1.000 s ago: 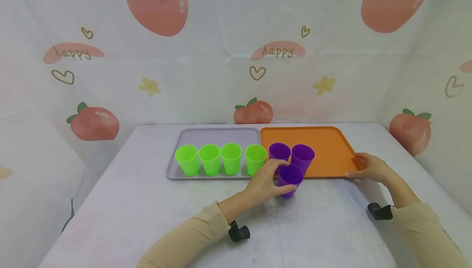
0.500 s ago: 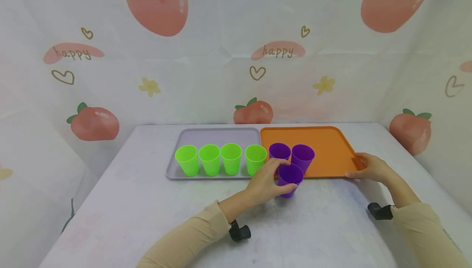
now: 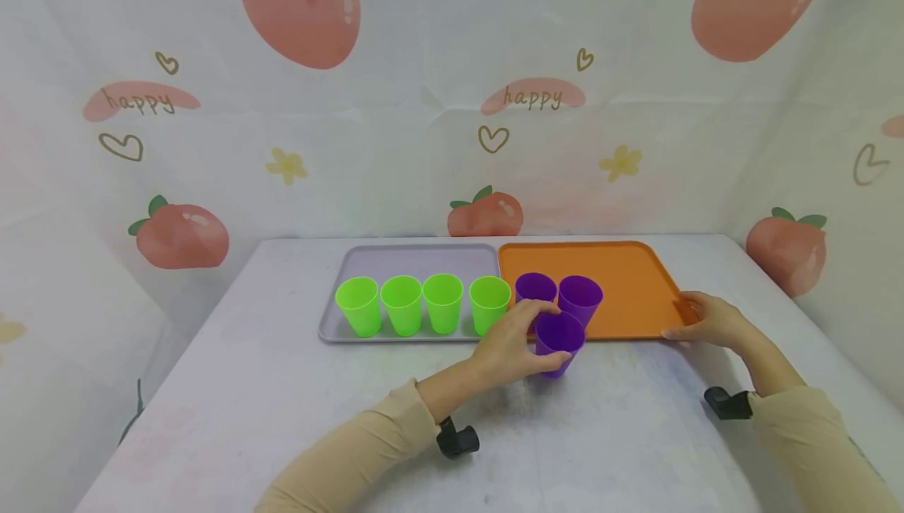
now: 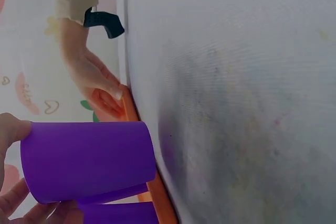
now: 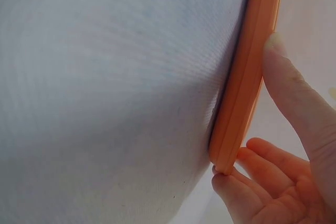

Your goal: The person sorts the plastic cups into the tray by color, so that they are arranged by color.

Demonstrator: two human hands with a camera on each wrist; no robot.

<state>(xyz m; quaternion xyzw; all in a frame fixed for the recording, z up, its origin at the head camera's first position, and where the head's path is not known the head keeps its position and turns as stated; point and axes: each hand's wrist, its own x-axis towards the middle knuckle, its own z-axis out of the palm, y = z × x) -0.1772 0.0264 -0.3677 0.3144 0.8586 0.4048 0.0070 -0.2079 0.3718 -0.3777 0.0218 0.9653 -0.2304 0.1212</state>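
Observation:
My left hand (image 3: 510,344) grips a purple cup (image 3: 561,336) near its rim, thumb on the near side and fingers behind. The cup is upright in front of the orange tray (image 3: 628,285); in the left wrist view the held cup (image 4: 89,156) seems slightly above the table. Two more purple cups stand at the tray's front left: one (image 3: 581,299) behind the held cup, the other (image 3: 534,285) partly hidden by my fingers. My right hand (image 3: 716,321) holds the tray's front right corner. In the right wrist view its thumb (image 5: 296,90) lies along the tray rim (image 5: 244,77).
Left of the orange tray, a grey tray (image 3: 424,258) adjoins it. Several bright green cups (image 3: 443,305) stand in a row along its front. A patterned cloth (image 3: 395,144) hangs behind the white table (image 3: 282,387).
My left hand has shifted the purple cup very slightly to the right. The right hand, both trays and the other cups stay in place.

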